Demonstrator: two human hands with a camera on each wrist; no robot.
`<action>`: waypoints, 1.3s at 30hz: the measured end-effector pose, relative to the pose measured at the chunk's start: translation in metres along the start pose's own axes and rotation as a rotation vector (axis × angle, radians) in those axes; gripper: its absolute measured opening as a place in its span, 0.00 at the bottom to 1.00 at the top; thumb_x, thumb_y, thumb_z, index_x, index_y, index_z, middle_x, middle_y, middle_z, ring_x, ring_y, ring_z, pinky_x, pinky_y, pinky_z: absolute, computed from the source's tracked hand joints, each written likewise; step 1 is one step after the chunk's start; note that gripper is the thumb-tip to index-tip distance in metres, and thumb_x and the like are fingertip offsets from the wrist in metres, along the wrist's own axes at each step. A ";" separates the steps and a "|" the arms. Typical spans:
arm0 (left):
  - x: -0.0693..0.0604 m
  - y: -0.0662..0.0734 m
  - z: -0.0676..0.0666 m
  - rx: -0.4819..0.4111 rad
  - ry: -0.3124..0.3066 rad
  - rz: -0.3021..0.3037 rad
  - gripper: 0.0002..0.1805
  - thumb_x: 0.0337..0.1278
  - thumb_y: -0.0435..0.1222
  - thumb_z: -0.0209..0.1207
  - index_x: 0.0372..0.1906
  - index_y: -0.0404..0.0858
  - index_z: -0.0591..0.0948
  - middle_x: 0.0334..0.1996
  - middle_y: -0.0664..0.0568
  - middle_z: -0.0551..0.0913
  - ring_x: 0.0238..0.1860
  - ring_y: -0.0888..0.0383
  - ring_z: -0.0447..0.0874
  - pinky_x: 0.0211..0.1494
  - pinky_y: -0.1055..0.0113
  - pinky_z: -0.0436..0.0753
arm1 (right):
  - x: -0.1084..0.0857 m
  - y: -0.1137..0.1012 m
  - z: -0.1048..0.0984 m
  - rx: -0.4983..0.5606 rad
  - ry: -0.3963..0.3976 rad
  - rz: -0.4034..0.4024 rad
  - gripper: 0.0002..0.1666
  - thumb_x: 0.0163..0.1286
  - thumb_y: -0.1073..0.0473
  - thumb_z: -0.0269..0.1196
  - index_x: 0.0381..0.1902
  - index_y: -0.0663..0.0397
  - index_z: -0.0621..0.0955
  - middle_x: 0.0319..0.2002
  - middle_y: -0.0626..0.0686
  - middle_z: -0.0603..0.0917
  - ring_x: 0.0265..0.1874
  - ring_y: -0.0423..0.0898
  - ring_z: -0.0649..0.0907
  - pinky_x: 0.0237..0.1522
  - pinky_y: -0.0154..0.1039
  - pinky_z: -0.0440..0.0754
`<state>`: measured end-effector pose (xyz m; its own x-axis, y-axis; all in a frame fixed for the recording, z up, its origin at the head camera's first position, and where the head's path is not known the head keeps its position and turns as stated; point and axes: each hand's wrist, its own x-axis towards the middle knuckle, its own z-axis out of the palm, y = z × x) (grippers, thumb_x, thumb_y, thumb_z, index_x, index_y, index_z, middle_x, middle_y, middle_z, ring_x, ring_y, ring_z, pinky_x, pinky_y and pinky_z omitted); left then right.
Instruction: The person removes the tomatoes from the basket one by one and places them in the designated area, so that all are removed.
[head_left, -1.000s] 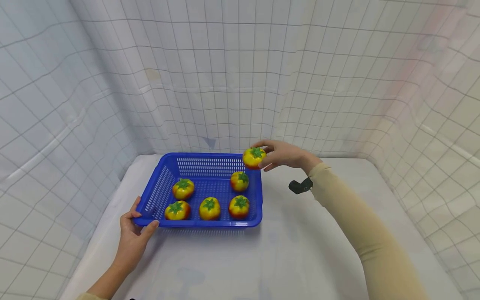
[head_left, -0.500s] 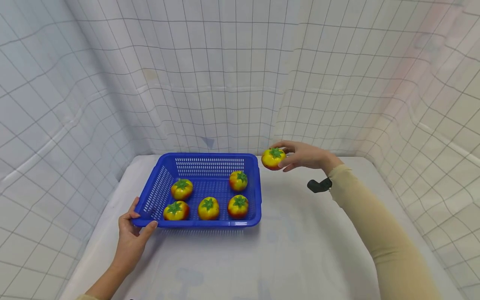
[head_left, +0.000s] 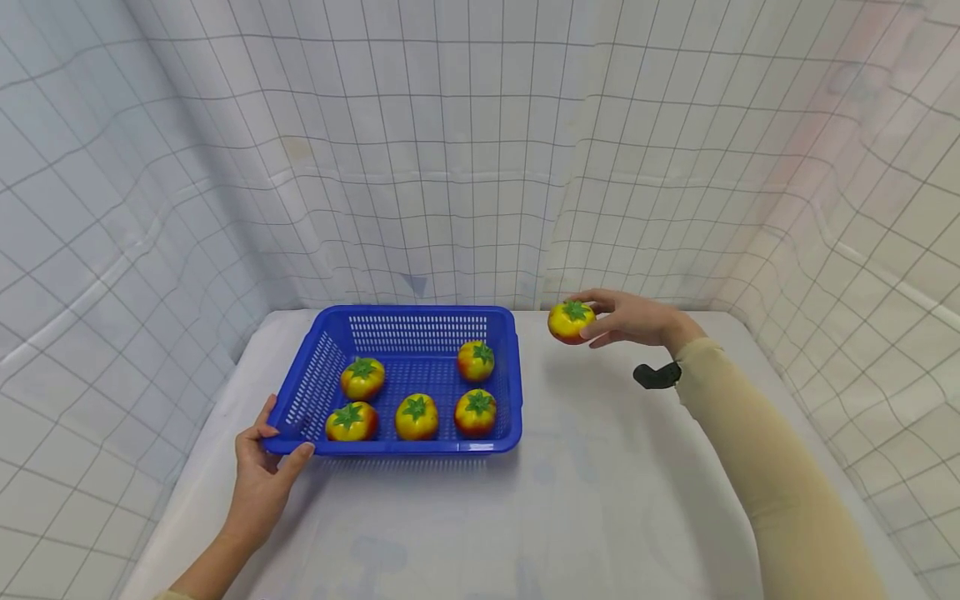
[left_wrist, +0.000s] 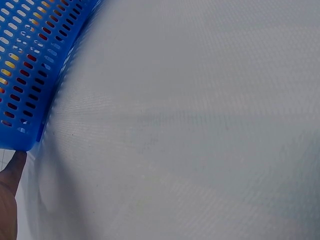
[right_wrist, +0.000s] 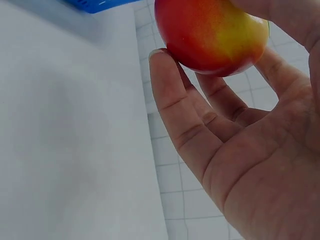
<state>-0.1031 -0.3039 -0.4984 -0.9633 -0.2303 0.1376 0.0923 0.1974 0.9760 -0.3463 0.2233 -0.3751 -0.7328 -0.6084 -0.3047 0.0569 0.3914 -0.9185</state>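
My right hand [head_left: 633, 319] holds a yellow-and-red tomato [head_left: 570, 322] with a green star-shaped top, between thumb and fingers. It hangs in the air to the right of the blue plastic basket [head_left: 412, 447]. In the right wrist view, the tomato's glossy red underside [right_wrist: 205, 42] rests against the fingertips, above the white surface. My left hand [head_left: 258, 479] grips the basket's near left corner, thumb at the front rim and fingers at the left side. Only part of that hand [left_wrist: 7, 200] shows in the left wrist view, touching the basket's corner [left_wrist: 22, 137].
Several similar tomatoes lie in the basket, among them one at the back right [head_left: 476, 361] and one at the front middle [head_left: 417, 417]. A white cloth-covered table [head_left: 585, 500] lies beneath. Grid-patterned white curtains [head_left: 450, 167] hang behind and on both sides.
My right hand has carried the tomato rightward from above the basket's back right corner to beyond its right side, and slightly lower just now. The left hand stays on the basket.
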 end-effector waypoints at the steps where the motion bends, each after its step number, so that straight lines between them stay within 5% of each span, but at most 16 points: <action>1: 0.000 0.000 0.000 -0.004 -0.001 0.003 0.26 0.75 0.31 0.57 0.55 0.51 0.51 0.83 0.59 0.39 0.77 0.37 0.47 0.56 0.87 0.71 | 0.000 0.003 -0.001 0.003 0.000 0.004 0.42 0.68 0.59 0.70 0.75 0.50 0.65 0.71 0.61 0.64 0.61 0.60 0.75 0.60 0.52 0.81; 22: 0.002 0.000 -0.001 0.011 -0.003 -0.022 0.26 0.75 0.32 0.57 0.55 0.51 0.50 0.83 0.60 0.38 0.78 0.37 0.46 0.55 0.87 0.71 | -0.007 0.064 -0.007 0.048 0.040 0.118 0.44 0.67 0.62 0.71 0.76 0.54 0.64 0.72 0.65 0.63 0.59 0.56 0.77 0.61 0.47 0.81; 39: 0.002 0.002 -0.001 0.010 -0.016 -0.024 0.25 0.76 0.33 0.56 0.55 0.51 0.50 0.83 0.59 0.37 0.78 0.37 0.45 0.55 0.88 0.71 | -0.019 0.096 -0.001 -0.050 0.058 0.167 0.44 0.67 0.55 0.71 0.76 0.50 0.65 0.75 0.66 0.59 0.69 0.57 0.69 0.68 0.50 0.73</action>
<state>-0.1048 -0.3054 -0.4963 -0.9691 -0.2200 0.1115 0.0667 0.2017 0.9772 -0.3279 0.2733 -0.4569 -0.7542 -0.4913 -0.4357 0.1487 0.5185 -0.8421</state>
